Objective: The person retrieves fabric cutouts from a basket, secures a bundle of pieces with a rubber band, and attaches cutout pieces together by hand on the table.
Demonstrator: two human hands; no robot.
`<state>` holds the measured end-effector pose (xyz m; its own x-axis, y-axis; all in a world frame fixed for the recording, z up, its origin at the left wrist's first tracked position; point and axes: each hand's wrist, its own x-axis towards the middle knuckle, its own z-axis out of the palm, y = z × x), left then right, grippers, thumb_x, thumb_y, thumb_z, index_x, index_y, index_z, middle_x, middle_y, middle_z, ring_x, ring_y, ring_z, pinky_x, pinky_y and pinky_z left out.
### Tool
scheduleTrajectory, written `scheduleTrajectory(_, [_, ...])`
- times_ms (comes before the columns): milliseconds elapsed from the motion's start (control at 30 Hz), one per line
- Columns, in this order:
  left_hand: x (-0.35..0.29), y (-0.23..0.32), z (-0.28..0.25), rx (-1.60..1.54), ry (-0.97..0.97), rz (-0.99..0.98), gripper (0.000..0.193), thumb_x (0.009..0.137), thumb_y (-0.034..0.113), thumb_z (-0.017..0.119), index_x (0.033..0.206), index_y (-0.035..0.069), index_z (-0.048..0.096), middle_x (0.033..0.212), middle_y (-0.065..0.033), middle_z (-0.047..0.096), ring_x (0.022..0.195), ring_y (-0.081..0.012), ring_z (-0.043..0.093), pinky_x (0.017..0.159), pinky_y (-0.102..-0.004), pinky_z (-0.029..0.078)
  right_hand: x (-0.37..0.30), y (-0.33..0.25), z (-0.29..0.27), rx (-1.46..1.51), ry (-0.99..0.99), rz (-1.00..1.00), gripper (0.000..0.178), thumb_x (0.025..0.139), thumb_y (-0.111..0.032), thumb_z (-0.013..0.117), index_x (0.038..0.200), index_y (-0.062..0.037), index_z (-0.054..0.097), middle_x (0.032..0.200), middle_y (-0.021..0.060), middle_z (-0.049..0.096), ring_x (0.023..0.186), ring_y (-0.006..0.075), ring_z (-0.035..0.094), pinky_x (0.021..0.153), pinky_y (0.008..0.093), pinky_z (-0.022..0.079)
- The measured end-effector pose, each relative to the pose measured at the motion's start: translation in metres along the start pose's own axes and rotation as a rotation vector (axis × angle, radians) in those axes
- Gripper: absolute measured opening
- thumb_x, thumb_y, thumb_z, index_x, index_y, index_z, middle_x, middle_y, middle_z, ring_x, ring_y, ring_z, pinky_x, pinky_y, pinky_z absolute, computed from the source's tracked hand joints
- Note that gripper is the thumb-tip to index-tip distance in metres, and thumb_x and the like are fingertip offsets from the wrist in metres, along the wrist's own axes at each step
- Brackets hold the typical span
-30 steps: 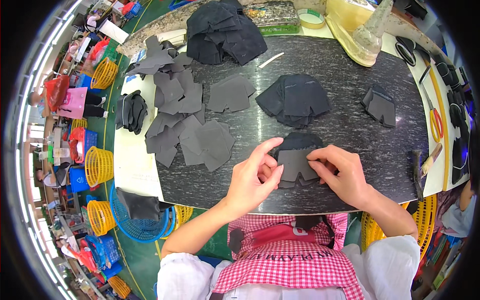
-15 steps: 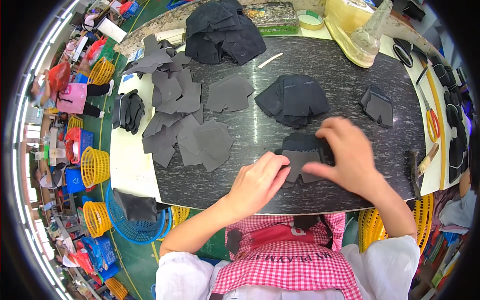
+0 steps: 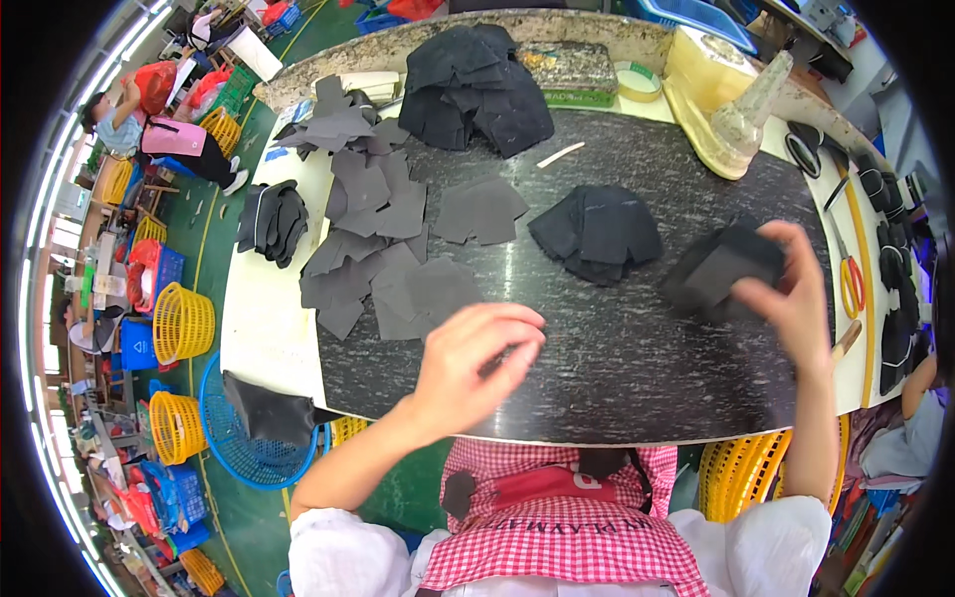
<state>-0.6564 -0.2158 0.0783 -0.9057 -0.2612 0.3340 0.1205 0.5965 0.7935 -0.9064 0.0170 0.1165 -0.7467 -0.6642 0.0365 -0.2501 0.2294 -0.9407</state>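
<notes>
My right hand (image 3: 796, 298) is closed at the right side of the dark table, thumb and fingers pinching a black fabric piece with a grey panel (image 3: 721, 274), slightly blurred by motion. Under that piece the tabletop stack is largely hidden. Close to the front edge, my left hand (image 3: 477, 363) hovers with loosely bent fingers and holds nothing. Beyond it lie overlapping grey cut pieces (image 3: 398, 294) and one separate grey piece (image 3: 479, 209). A pile of black fabric pieces (image 3: 597, 234) rests mid-table, between the two hands and farther back.
A large heap of black pieces (image 3: 473, 95) sits at the back. Near it are a tape roll (image 3: 638, 82) and a pale shoe-last-shaped stand (image 3: 726, 134). Scissors (image 3: 851, 284) lie on the right edge. A blue basket (image 3: 264, 453) stands below the left edge.
My right hand has lifted the black-and-grey piece from the table front and carried it right, over the small stack there. My left hand has let go and drawn slightly left.
</notes>
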Motion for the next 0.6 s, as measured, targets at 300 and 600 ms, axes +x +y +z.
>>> scheduleTrajectory(300, [0.036,-0.013,0.034,0.249,-0.115,0.330,0.028,0.075,0.006,0.068,0.101,0.002,0.060,0.109,-0.0156,0.057,0.105,-0.0335,0.055,0.089,-0.0408,0.048,0.037,-0.007,0.078,-0.614,-0.199,-0.774,0.031,0.073,-0.010,0.074,0.102,-0.0048,0.066,0.107,0.0092,0.060,0.099,0.0285,0.057,0.084,0.0374,0.047])
scheduleTrajectory(600, [0.065,-0.022,0.061,0.572,-0.148,0.502,0.037,0.084,0.016,0.059,0.116,-0.002,0.055,0.127,-0.0203,0.051,0.120,-0.0345,0.049,0.105,-0.0438,0.038,0.068,0.023,0.076,-0.113,-0.127,-0.254,0.017,0.089,-0.008,0.060,0.097,0.0060,0.066,0.103,0.0102,0.065,0.094,0.0161,0.060,0.086,0.0271,0.044])
